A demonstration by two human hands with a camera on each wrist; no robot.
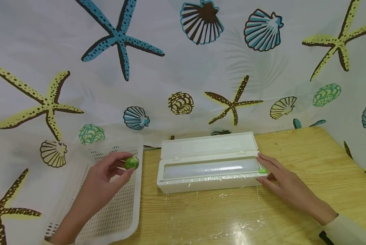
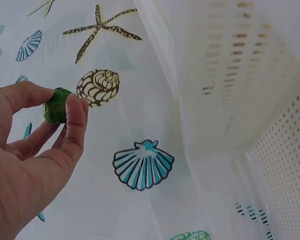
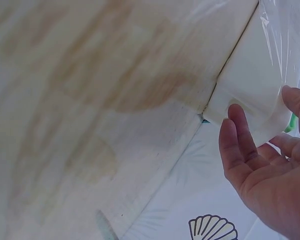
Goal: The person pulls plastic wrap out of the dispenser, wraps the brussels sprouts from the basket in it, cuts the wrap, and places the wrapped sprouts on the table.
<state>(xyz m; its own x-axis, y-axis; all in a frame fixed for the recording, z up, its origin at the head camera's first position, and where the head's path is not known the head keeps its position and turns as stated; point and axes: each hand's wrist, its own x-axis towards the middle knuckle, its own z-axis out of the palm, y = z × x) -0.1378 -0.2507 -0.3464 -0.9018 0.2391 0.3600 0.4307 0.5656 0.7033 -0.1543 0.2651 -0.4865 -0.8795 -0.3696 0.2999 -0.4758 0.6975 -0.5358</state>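
Note:
In the head view my left hand (image 1: pixel 107 178) pinches a small, round green fruit or vegetable (image 1: pixel 132 163) with lighter streaks, raised over the right side of a white basket. The left wrist view shows this green piece (image 2: pixel 57 106) between thumb and fingertips. My right hand (image 1: pixel 285 187) grips the right end of a white cling film box (image 1: pixel 183 186), thumb at the front and fingers round the end. Its lid (image 1: pixel 208 145) stands open at the back, and a film roll (image 1: pixel 211 169) lies inside. Clear film (image 1: pixel 213 217) stretches from the box's front over the table.
The white perforated basket (image 1: pixel 136 207) stands left of the box. A small bright green tab (image 1: pixel 262 170) sits at the box's right end. Behind the wooden table (image 1: pixel 320 163) hangs a white cloth (image 1: pixel 158 78) printed with shells and starfish.

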